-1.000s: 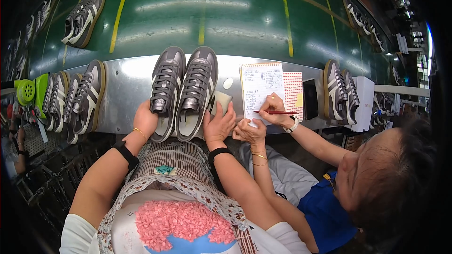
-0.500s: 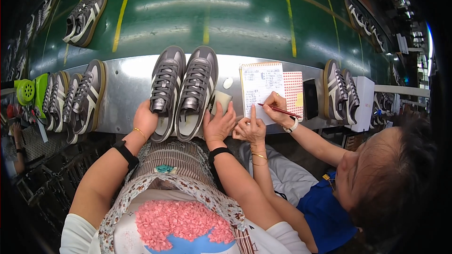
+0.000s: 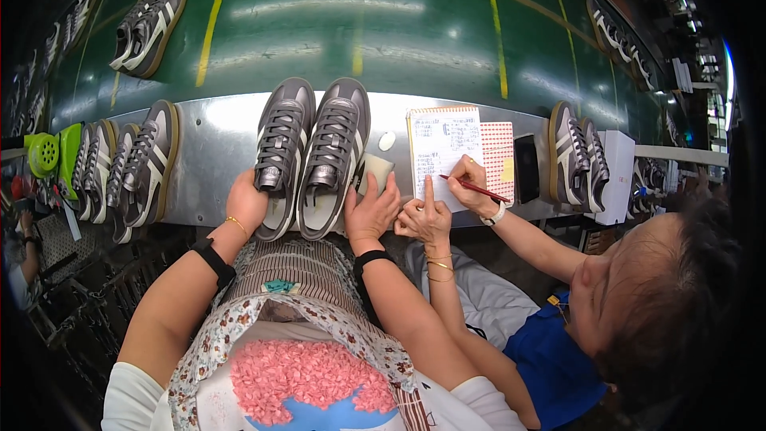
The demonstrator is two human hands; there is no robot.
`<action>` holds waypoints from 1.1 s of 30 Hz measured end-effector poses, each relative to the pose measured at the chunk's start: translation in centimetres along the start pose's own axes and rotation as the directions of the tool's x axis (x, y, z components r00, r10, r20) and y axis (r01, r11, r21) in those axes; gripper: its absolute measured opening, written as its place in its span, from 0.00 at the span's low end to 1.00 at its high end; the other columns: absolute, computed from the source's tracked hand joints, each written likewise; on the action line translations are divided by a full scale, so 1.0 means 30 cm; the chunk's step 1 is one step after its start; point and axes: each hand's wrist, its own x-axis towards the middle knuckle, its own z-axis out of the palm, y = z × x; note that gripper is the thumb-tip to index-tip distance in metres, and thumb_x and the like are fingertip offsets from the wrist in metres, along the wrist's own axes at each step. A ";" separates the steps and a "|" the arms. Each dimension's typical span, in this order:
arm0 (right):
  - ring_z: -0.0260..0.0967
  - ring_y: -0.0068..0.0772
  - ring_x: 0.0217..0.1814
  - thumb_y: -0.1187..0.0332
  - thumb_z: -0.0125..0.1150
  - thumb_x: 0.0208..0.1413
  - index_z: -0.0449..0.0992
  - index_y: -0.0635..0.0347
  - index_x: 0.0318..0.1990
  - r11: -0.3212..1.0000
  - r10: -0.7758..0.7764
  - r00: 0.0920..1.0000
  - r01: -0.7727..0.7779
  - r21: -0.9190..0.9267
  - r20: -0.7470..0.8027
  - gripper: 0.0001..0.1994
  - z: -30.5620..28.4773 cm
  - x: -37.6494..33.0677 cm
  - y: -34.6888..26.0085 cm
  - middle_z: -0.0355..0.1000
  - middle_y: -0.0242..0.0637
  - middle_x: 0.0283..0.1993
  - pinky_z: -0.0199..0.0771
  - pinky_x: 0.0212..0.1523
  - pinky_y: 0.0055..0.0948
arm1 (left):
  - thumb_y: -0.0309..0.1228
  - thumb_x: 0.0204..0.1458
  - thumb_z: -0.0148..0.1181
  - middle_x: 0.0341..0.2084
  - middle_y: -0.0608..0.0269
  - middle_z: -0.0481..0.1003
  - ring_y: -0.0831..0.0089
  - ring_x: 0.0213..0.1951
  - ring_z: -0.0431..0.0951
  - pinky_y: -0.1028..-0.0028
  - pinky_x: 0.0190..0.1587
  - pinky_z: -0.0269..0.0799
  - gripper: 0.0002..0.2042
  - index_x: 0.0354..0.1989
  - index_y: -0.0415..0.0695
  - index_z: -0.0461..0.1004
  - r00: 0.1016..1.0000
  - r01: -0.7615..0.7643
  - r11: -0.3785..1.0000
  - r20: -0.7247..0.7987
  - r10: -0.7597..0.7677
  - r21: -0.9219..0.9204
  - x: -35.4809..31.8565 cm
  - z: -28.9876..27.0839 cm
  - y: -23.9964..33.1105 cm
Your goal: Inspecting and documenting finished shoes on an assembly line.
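A pair of grey sneakers with white stripes, the left sneaker [image 3: 283, 144] and the right sneaker [image 3: 337, 140], stand side by side before me, toes pointing away. My left hand [image 3: 245, 201] is closed against the outer heel side of the left one; its fingertips are partly hidden. Beside the right sneaker's heel, my right hand [image 3: 373, 209] rests with fingers apart, touching a cream-coloured block [image 3: 375, 172]. A small white oval piece [image 3: 387, 141] lies just beyond that block.
A co-worker's hand [image 3: 479, 183] holds a red pen over a spiral notebook [image 3: 447, 140]; their other hand points at the page. A dark phone [image 3: 527, 168] lies farther right. More sneakers stand on both sides and on the green belt [image 3: 319, 32].
The green belt's yellow lines and the sneakers on it have shifted slightly right. The co-worker's pen hand has moved a little. My hands and the sneakers before me have stayed put.
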 end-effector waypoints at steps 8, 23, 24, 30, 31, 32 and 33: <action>0.47 0.53 0.59 0.61 0.58 0.46 0.62 0.53 0.53 1.000 0.000 1.000 0.000 0.020 0.006 0.25 -0.005 -0.002 -0.003 0.49 0.50 0.60 0.49 0.56 0.47 | 0.23 0.44 0.49 0.38 0.42 0.71 0.46 0.44 0.69 0.62 0.47 0.64 0.13 0.40 0.37 0.71 1.000 -0.021 1.000 -0.016 0.021 0.014 -0.002 -0.001 -0.001; 0.47 0.52 0.59 0.59 0.60 0.44 0.64 0.50 0.53 1.000 0.001 1.000 -0.001 -0.007 -0.001 0.26 -0.004 -0.003 -0.003 0.48 0.48 0.61 0.51 0.55 0.48 | 0.22 0.39 0.50 0.39 0.43 0.70 0.47 0.44 0.68 0.60 0.47 0.63 0.15 0.40 0.39 0.70 1.000 0.001 1.000 0.006 -0.001 -0.016 -0.001 -0.003 0.000; 0.47 0.52 0.59 0.59 0.60 0.44 0.64 0.50 0.53 1.000 0.002 1.000 -0.002 -0.004 -0.002 0.26 -0.004 -0.003 -0.003 0.48 0.48 0.61 0.51 0.55 0.48 | 0.22 0.39 0.50 0.39 0.43 0.70 0.47 0.44 0.68 0.60 0.47 0.63 0.16 0.40 0.39 0.70 1.000 0.002 1.000 0.012 -0.001 -0.015 0.000 -0.002 -0.002; 0.47 0.52 0.59 0.60 0.60 0.44 0.64 0.50 0.52 1.000 0.004 1.000 -0.004 0.003 -0.009 0.25 -0.007 -0.005 -0.004 0.48 0.48 0.61 0.51 0.55 0.48 | 0.22 0.39 0.50 0.38 0.44 0.70 0.46 0.44 0.68 0.60 0.46 0.63 0.16 0.40 0.39 0.70 1.000 -0.017 1.000 -0.005 0.017 0.003 -0.005 -0.004 -0.002; 0.48 0.52 0.59 0.60 0.60 0.44 0.64 0.50 0.52 1.000 0.005 1.000 -0.005 0.010 -0.011 0.25 -0.007 -0.006 -0.005 0.48 0.48 0.61 0.51 0.55 0.48 | 0.22 0.39 0.50 0.38 0.44 0.70 0.46 0.44 0.68 0.60 0.46 0.63 0.16 0.40 0.39 0.70 1.000 -0.017 1.000 -0.011 0.018 0.017 -0.006 -0.005 -0.001; 0.48 0.52 0.59 0.60 0.60 0.44 0.64 0.50 0.52 1.000 0.004 1.000 -0.004 0.004 -0.009 0.25 -0.008 -0.005 -0.005 0.48 0.48 0.61 0.51 0.55 0.48 | 0.22 0.39 0.50 0.38 0.44 0.70 0.46 0.44 0.68 0.60 0.46 0.63 0.16 0.40 0.39 0.70 1.000 -0.009 1.000 -0.001 0.009 0.014 -0.007 -0.006 0.001; 0.48 0.52 0.59 0.60 0.60 0.44 0.64 0.50 0.52 1.000 0.006 1.000 -0.006 0.004 -0.012 0.25 -0.008 -0.005 -0.006 0.48 0.48 0.61 0.51 0.55 0.48 | 0.22 0.39 0.50 0.38 0.44 0.70 0.47 0.44 0.68 0.60 0.47 0.63 0.16 0.40 0.39 0.70 1.000 -0.001 1.000 0.005 0.001 0.005 -0.006 -0.007 0.002</action>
